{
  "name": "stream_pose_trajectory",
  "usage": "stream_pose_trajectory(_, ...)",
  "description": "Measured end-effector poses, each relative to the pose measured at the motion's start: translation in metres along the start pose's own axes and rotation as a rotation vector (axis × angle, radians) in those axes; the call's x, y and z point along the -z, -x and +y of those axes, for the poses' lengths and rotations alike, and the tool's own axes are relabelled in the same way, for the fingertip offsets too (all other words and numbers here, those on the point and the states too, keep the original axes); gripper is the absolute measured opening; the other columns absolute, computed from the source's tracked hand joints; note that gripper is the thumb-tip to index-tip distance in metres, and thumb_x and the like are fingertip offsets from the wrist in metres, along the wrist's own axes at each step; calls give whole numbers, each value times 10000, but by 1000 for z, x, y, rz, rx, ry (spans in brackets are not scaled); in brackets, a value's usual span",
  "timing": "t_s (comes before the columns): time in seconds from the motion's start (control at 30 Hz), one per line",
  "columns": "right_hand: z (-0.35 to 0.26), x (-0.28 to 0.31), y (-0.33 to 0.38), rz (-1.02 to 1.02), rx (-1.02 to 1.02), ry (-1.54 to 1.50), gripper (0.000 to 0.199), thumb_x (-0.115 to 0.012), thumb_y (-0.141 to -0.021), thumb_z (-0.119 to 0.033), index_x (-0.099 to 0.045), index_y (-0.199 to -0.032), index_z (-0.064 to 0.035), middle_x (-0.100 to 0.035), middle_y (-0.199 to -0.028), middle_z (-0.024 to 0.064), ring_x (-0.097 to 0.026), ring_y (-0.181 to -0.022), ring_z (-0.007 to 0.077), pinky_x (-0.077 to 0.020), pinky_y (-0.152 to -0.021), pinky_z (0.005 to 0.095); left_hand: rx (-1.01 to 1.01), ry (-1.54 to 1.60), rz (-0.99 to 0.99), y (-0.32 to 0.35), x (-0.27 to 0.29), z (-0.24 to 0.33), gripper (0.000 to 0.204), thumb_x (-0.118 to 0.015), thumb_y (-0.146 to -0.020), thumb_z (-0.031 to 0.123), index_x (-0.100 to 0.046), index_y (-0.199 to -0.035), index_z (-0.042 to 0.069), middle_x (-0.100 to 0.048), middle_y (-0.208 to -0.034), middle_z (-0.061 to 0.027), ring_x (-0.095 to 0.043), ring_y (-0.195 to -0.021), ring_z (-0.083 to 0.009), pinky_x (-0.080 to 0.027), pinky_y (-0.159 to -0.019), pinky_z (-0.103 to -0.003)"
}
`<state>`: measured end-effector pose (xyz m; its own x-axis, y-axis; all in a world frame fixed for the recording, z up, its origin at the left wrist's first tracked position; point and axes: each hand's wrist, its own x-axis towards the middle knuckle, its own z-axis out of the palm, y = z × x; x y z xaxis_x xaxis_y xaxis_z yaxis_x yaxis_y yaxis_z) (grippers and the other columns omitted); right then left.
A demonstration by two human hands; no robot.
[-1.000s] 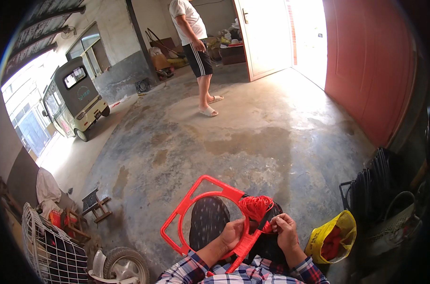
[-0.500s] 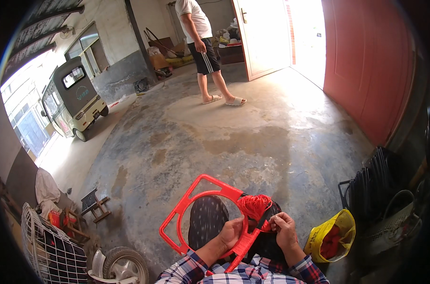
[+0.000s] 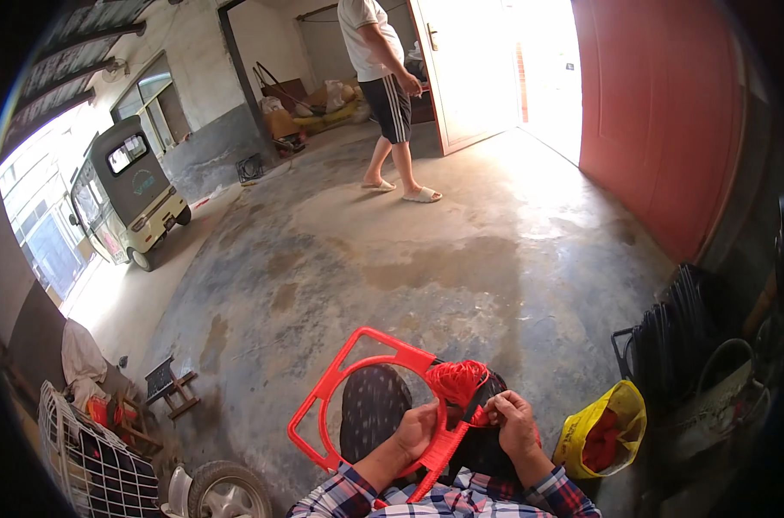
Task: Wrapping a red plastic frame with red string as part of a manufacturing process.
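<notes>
A red plastic frame [image 3: 409, 356] with a large round opening and a slot lies tilted across my lap. My left hand [image 3: 418, 429] is wrapped around the right rim of its ring. Red cord is wound thickly over the lower right bar [image 3: 439, 453], and a loose hank of red cord [image 3: 456, 380] sits at the frame's upper right, beside a dark strip. Just right of the wound cord, my right hand [image 3: 514, 423] is closed in a pinch, thumb against fingers. A bit of red shows at its fingertips, apparently cord.
A yellow bag [image 3: 603, 432] holding red material stands at my right, near stacked black chairs [image 3: 664, 332]. To my left are a small folding stool [image 3: 170, 386], a white wire basket [image 3: 98, 457] and a wheel [image 3: 229, 492]. Beyond, a person [image 3: 383, 78] walks near an open door [image 3: 474, 78].
The person in the background has stepped along to the right. My view has shifted slightly. Both my hands keep nearly the same places on the red frame and cord.
</notes>
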<state>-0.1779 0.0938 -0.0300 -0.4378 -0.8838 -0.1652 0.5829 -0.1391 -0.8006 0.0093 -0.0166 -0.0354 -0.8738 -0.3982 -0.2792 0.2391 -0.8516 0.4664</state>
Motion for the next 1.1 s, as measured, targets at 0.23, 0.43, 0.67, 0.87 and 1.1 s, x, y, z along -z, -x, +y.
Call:
stream_pose_trajectory(0.23, -2, 1, 2, 5, 5, 4, 121, -592, -944, -129, -618, -865, -42, -661, -807, 54, -532, -663, 95, -437, -636, 235, -12, 0, 42, 0, -8, 1, 461, -500, -982, 341, -539, -1290, 0, -641, -1180, -157, -632, -1059, -267, -513, -940, -414)
stream_pose_trajectory(0.43, -1, 0, 0, -1, 9, 18, 124, -594, -938, -129, -623, -863, -34, -661, -802, 52, -530, -665, 97, -432, -636, 240, -14, 3, 57, 2, -9, 1, 466, -489, -990, 357, -548, -1268, -12, -646, -1157, -150, -639, -1040, -271, -517, -931, -412)
stream_pose_trajectory(0.67, -4, -1, 1, -2, 9, 3, 134, -595, -936, -142, -623, -857, -37, -653, -792, 41, -524, -663, 91, -426, -633, 238, -18, 1, 47, 2, -13, 1, 482, -476, -996, 376, -546, -1269, -15, -643, -1159, -154, -637, -1038, -280, -517, -926, -414)
stream_pose_trajectory(0.87, -3, -1, 2, 7, 2, 24, 135, -590, -936, -141, -624, -852, -41, -647, -786, 35, -516, -653, 86, -421, -619, 233, -35, -23, 90, 5, -18, 1, 477, -480, -997, 376, -547, -1267, -12, -644, -1152, -148, -640, -1033, -268, -526, -912, -402)
stream_pose_trajectory(1.1, -5, -4, 2, 6, 6, 12, 125, -588, -932, -127, -625, -853, -36, -639, -779, 32, -512, -651, 85, -420, -617, 233, -22, 7, 66, 3, -11, 2, 480, -496, -991, 382, -555, -1256, -13, -645, -1162, -148, -639, -1036, -274, -519, -921, -408)
